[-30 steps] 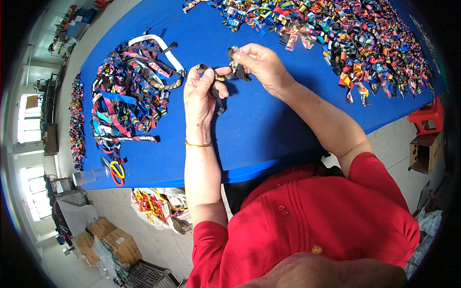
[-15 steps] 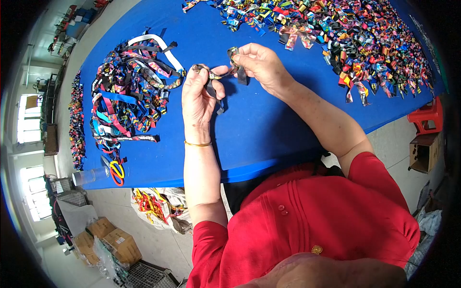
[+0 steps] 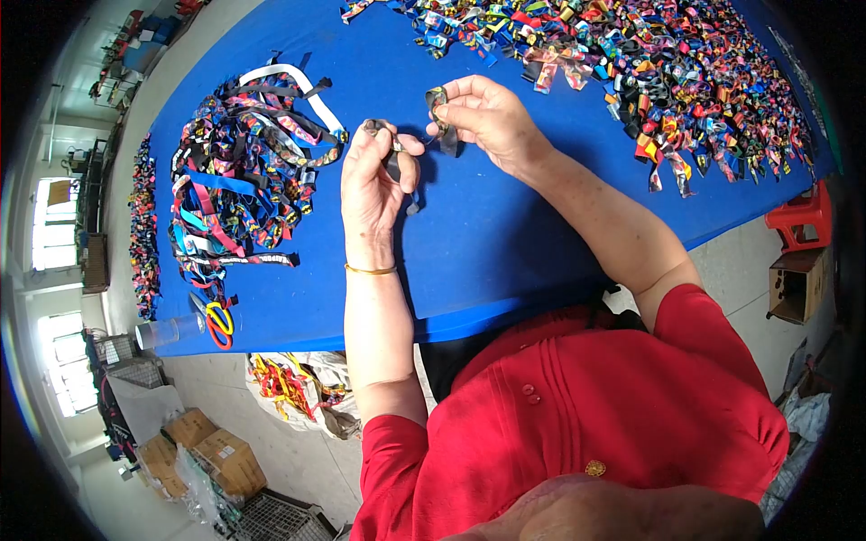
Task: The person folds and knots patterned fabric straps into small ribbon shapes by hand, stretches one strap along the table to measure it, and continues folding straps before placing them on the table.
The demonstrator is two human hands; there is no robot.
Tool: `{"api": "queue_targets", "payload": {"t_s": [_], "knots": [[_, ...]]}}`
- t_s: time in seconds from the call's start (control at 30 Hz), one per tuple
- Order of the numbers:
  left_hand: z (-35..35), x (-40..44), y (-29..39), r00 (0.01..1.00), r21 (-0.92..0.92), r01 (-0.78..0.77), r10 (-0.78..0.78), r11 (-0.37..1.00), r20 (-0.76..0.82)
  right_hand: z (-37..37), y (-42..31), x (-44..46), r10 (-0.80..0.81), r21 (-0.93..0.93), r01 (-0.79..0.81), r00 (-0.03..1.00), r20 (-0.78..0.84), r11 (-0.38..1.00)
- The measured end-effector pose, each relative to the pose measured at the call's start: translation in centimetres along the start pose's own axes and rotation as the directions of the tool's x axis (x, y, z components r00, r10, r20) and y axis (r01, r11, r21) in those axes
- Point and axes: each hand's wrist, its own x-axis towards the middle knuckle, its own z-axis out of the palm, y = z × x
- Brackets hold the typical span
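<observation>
My left hand is closed on a dark patterned ribbon strip, whose grey end hangs below the fingers. To its right, my right hand pinches a dark ribbon loop between thumb and fingers, with a black tail hanging down. A narrow gap of blue cloth shows between the two hands. Both are raised over the blue-covered table. On the left lies a tangled heap of long printed straps. A broad spread of short looped ribbon pieces covers the far right.
Scissors with yellow and red handles lie near the table's left front edge, beside a clear plastic container. Below the edge stands a white sack of red and yellow ribbons. A red stool and cardboard box are at right.
The ribbon that spanned both hands no longer bridges them; a gap has opened. My left fingers have curled further around their strip. The right hand has barely moved.
</observation>
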Motion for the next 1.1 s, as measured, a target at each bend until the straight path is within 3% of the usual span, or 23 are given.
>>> {"api": "queue_targets", "payload": {"t_s": [0.13, 0.23, 0.43, 0.53, 0.63, 0.93, 1.1], "knots": [[0.27, -0.09, -0.01, 0.998, -0.021, 0.024, -0.026, 0.999, -0.064, 0.14, -0.38, 0.06, 0.173, 0.172, -0.171, 0.985, 0.004, 0.97], [0.03, -0.06, 0.0, 0.998, -0.032, 0.038, -0.04, 0.999, -0.052, 0.06, -0.45, -0.01, 0.23, 0.16, -0.229, 0.973, 0.013, 0.96], [-0.15, -0.04, 0.33, 0.997, -0.101, 0.059, -0.054, 0.993, 0.059, 0.07, -0.28, 0.0, 0.186, 0.096, -0.182, 0.982, -0.028, 0.979], [-0.13, -0.03, 0.48, 0.994, -0.043, 0.059, -0.055, 0.997, 0.093, 0.05, -0.18, 0.03, 0.152, 0.051, -0.15, 0.988, -0.03, 0.987], [0.03, -0.1, 0.04, 0.999, 0.005, 0.023, -0.023, 1.0, 0.022, -0.04, 0.04, 0.09, 0.113, 0.027, -0.112, 0.993, -0.042, 0.993], [-0.3, 0.06, 0.03, 0.994, 0.037, 0.062, -0.065, 0.997, 0.084, 0.23, -0.69, -0.03, 0.122, 0.1, -0.124, 0.992, 0.032, 0.987], [-0.31, 0.22, -0.06, 0.997, 0.027, 0.024, -0.025, 0.999, 0.068, -0.08, -0.05, 0.02, 0.108, 0.105, -0.105, 0.994, -0.023, 0.989]]}}
